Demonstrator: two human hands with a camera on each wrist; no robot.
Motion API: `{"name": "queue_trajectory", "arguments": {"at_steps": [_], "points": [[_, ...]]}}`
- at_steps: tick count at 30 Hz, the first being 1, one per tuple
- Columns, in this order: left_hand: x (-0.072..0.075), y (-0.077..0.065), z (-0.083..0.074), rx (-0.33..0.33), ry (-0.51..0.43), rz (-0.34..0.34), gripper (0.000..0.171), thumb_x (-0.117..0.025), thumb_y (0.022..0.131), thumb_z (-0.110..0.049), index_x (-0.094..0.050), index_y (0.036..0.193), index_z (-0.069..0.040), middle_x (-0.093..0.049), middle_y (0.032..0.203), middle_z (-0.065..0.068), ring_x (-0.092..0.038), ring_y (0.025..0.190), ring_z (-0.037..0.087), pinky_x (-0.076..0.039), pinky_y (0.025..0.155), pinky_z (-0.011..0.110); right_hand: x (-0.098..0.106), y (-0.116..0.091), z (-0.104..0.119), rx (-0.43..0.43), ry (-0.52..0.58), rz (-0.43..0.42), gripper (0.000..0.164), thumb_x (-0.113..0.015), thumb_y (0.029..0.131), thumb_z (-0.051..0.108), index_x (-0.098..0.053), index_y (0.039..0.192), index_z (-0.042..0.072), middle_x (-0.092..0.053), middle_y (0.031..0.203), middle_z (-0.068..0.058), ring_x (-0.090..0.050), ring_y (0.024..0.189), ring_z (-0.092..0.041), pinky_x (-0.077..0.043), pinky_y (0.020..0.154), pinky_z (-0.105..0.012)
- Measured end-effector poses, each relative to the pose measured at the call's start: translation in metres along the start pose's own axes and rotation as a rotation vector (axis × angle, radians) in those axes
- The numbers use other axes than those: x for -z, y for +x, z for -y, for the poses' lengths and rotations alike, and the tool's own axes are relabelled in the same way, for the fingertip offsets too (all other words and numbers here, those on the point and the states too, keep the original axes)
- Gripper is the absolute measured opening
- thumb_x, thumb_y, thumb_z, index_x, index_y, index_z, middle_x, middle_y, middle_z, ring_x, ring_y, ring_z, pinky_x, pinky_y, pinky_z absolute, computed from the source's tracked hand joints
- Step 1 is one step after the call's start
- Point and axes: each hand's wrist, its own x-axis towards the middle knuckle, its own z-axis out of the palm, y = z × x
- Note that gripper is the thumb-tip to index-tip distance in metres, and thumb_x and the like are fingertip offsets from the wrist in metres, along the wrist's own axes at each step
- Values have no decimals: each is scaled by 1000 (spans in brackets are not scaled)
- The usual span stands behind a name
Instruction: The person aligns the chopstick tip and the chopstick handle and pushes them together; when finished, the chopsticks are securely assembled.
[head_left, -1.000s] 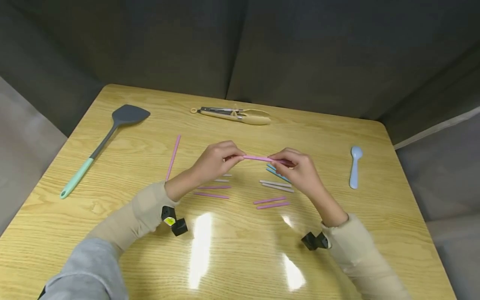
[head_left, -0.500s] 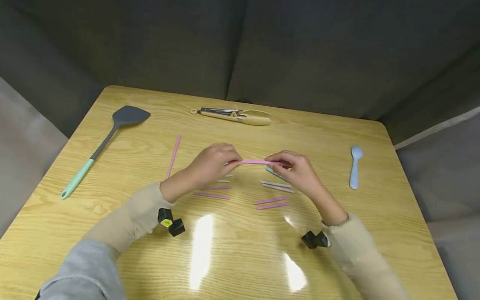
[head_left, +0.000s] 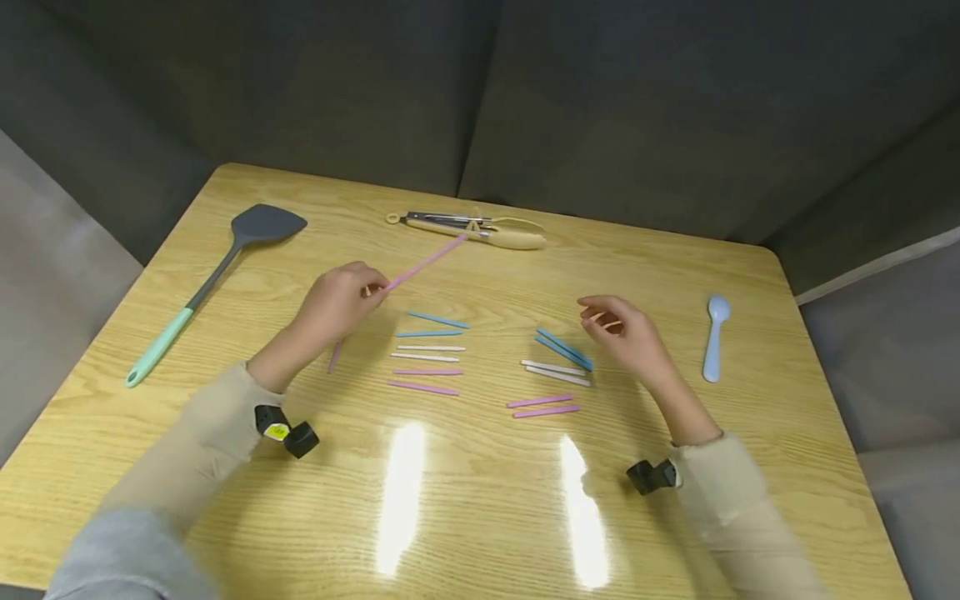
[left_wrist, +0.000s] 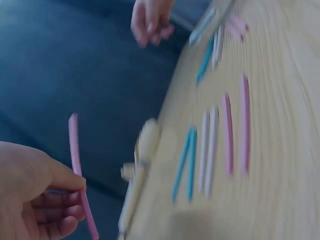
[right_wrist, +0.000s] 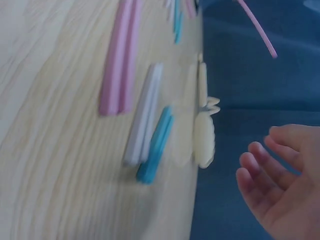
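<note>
My left hand [head_left: 337, 302] pinches one end of a thin pink stick [head_left: 426, 264] between thumb and fingers, above the table. The stick slants up and away to the right and looks slightly bent in the left wrist view. Under that wrist, another pink stick [head_left: 334, 357] lies partly hidden. My right hand [head_left: 624, 335] hovers with loosely bent fingers and nothing in them, just right of a blue pair of sticks [head_left: 564, 348]. Below that pair lie white sticks [head_left: 557, 372] and pink sticks [head_left: 543, 407]. Left of centre are blue sticks [head_left: 429, 333], white sticks [head_left: 427, 353] and pink sticks [head_left: 423, 382].
A grey turner with a mint handle [head_left: 223, 271] lies at the left of the wooden table [head_left: 487, 500]. Cream tongs [head_left: 480, 229] rest near the back edge, and a light blue spoon [head_left: 713, 337] at the right. Dark curtains [head_left: 480, 92] hang behind.
Both hands held the pink stick between them. The right hand has let go and moved right; the left has carried the stick left and slightly up, uncovering the left-side sticks.
</note>
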Motion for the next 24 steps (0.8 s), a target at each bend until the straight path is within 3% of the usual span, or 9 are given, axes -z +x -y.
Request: {"name": "queue_trajectory", "arguments": {"at_steps": [7, 12, 19, 24], "points": [[-1, -19, 43, 226, -22, 93, 22, -56, 85, -6, -58, 99, 11, -61, 88, 24, -59, 73, 31, -50, 61, 38, -1, 3, -22, -27, -146, 112, 29, -53, 89, 7, -55, 117, -1, -59, 101, -18, -56, 90, -31, -47, 75, -43], [-7, -31, 59, 347, -46, 129, 20, -54, 83, -3, -57, 92, 14, -60, 77, 23, -53, 52, 20, -44, 44, 27, -4, 3, -32, -61, -181, 185, 29, -51, 90, 9, -54, 117, -1, -58, 104, -17, -55, 90, -31, -48, 73, -42], [-14, -43, 62, 405, -105, 193, 25, -52, 82, -1, -51, 100, 15, -59, 77, 23, -48, 38, 13, -39, 36, 22, -7, 4, -39, -77, -202, 222, 29, -51, 91, 10, -54, 117, -1, -58, 102, -15, -55, 90, -30, -48, 71, -40], [-15, -39, 54, 351, -12, 196, 26, -54, 84, -5, -51, 102, 14, -59, 78, 23, -51, 47, 17, -40, 40, 22, -8, 7, -42, -81, -196, 247, 29, -53, 90, 10, -54, 116, -2, -57, 105, -17, -54, 92, -30, -47, 74, -42]]}}
